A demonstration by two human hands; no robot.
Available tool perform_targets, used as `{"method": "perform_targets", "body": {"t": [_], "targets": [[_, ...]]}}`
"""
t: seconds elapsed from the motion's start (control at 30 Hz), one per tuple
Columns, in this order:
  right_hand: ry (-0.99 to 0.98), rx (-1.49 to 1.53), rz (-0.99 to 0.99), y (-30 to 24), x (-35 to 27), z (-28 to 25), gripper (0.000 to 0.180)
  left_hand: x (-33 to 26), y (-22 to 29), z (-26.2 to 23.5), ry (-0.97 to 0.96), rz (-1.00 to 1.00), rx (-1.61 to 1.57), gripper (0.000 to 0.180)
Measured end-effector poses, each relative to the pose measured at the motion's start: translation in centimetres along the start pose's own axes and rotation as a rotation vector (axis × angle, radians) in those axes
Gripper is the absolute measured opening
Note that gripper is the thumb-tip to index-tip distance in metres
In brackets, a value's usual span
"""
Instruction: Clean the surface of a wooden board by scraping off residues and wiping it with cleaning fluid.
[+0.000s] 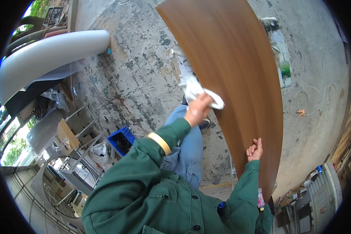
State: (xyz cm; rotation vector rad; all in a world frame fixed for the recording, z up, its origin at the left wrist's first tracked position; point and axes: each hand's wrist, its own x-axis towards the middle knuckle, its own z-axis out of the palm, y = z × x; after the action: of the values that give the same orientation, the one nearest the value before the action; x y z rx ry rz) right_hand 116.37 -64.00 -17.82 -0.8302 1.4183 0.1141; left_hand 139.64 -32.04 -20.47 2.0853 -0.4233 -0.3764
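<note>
A long brown wood-grain board [238, 66] runs from the far side toward me on my right, its sides bowed by the lens. My left hand [198, 111] is closed on a white cloth [216, 100] at the board's left edge; both are slightly blurred. Close to the board's near end, my right hand [255, 149] rests on its surface, fingers curled together, with nothing visible in them. A yellow band [160, 143] circles my left sleeve.
Beneath the board are a white-smeared support [181, 64] on its left and another [282, 58] on its right. A blue crate [121, 140] and a bubble-wrap roll [54, 58] lie left. A thin hose with an orange end [301, 113] lies on the right floor.
</note>
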Motion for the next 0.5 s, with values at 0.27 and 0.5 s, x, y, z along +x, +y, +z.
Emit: {"method": "perform_targets", "body": {"t": [0.27, 0.5], "targets": [[-0.021, -0.027, 0.017, -0.3, 0.4, 1.2, 0.039, 14.2, -7.9, -11.6, 0.386, -0.222, -0.013, 0.028], [-0.057, -0.013, 0.010, -0.7, 0.0, 1.1, 0.041, -6.6, 2.0, 7.5, 0.208, -0.058, -0.059, 0.029]]}}
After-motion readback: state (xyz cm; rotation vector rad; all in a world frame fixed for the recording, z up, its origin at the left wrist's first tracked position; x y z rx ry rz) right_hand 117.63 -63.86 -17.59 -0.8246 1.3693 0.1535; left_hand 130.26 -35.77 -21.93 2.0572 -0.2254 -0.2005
